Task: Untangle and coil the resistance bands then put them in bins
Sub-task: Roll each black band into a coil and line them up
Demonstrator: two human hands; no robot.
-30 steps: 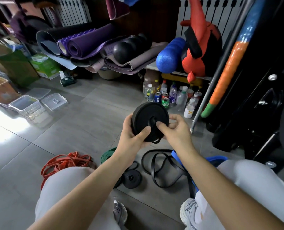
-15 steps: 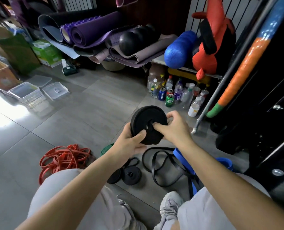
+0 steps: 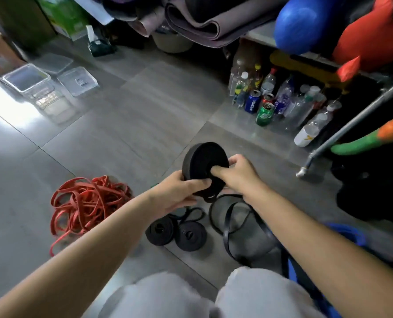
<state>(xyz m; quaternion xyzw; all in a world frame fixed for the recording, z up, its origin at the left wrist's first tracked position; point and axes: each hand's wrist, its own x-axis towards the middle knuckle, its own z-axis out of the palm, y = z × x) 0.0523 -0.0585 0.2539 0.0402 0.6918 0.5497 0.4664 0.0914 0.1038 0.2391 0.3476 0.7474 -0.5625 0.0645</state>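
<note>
Holding the coiled black band (image 3: 200,161) above the floor (image 3: 133,111) in front of your knees, you have both hands clamped on it: your left hand (image 3: 181,191) wraps the lower left rim with its thumb lying across the face, and your right hand (image 3: 236,173) curls its fingers over the right rim while its thumb pushes into the middle of the coil. A short loop of the band hangs out just under the coil, between your wrists. Below your hands, two small black coils (image 3: 160,229) lie side by side on the floor, touching or nearly so, and a loose black band (image 3: 234,223) sprawls in open loops just to their right. The red bands (image 3: 85,200) sit in a tangled heap to the left, well apart from the black ones. The clear bins (image 3: 28,78) stand far off at the upper left, near a bright patch of glare. A cluster of bottles and cans (image 3: 282,102) stands by the shelf at the upper right.
</note>
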